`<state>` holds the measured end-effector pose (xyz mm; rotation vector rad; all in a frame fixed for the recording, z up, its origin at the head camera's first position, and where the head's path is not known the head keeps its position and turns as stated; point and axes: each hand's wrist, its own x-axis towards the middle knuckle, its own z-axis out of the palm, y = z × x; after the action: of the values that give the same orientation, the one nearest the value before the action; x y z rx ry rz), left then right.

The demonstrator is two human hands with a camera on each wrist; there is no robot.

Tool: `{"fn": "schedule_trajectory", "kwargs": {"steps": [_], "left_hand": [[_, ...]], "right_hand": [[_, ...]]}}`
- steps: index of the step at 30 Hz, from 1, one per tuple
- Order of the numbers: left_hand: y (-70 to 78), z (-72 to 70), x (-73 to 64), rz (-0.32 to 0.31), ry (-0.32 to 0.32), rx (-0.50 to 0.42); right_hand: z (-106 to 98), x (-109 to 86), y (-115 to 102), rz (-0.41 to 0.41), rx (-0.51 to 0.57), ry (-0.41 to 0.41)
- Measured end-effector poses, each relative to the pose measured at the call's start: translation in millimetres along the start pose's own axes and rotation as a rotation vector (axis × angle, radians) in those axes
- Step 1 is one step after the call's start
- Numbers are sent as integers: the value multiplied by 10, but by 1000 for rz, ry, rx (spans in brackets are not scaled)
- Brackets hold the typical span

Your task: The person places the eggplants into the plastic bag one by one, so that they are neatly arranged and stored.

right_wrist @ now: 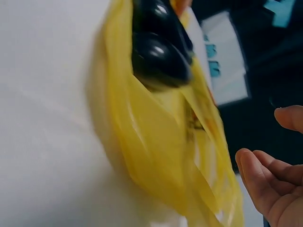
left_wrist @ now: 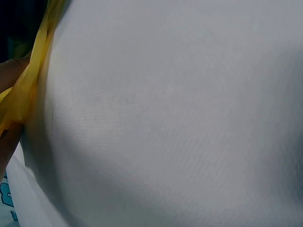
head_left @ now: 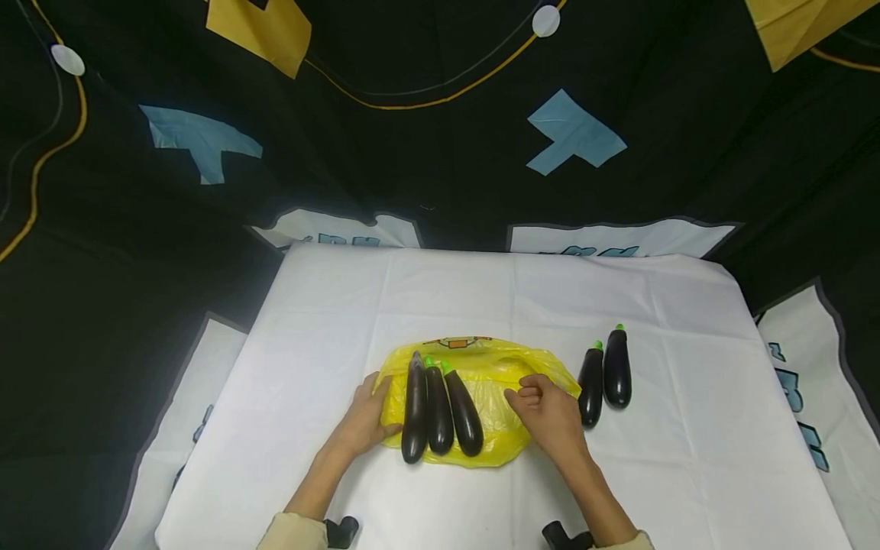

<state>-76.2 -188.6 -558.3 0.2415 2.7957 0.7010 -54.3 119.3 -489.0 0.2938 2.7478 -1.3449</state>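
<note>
A yellow plastic bag (head_left: 505, 431) lies on the white table, with printing near its far edge. Three dark eggplants rest on its left half: one with a dull stem (head_left: 414, 412) and two with green stems, the middle one (head_left: 438, 412) and the right one (head_left: 465, 416). My left hand (head_left: 364, 418) grips the bag's left edge, the yellow plastic (left_wrist: 21, 97) between finger and thumb in the left wrist view. Over the bag's right side hovers my right hand (head_left: 552, 416). In the right wrist view its thumb and loosely bent fingers (right_wrist: 253, 177) stand apart, holding nothing.
Two more eggplants, a nearer one (head_left: 590, 389) and a farther one (head_left: 618, 370), lie to the right of the bag. Small black objects (head_left: 341, 532) show beside both wrists. Dark curtains (head_left: 440, 168) hang behind the white-covered table (head_left: 687, 428).
</note>
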Motion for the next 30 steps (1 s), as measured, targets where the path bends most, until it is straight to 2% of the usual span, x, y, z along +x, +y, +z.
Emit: {"fn": "schedule_trajectory", "kwargs": {"steps": [6, 12, 21, 30], "left_hand": [[-3, -1, 3, -2, -2, 1], [-8, 9, 7, -7, -3, 1], [-5, -4, -4, -10, -1, -12], [-10, 8, 0, 16, 11, -5]], "right_hand": [[-343, -70, 100, 60, 24, 46], [-609, -111, 234, 98, -45, 121], [-803, -144, 516, 179, -63, 146], [-1039, -82, 857, 249, -81, 222]]}}
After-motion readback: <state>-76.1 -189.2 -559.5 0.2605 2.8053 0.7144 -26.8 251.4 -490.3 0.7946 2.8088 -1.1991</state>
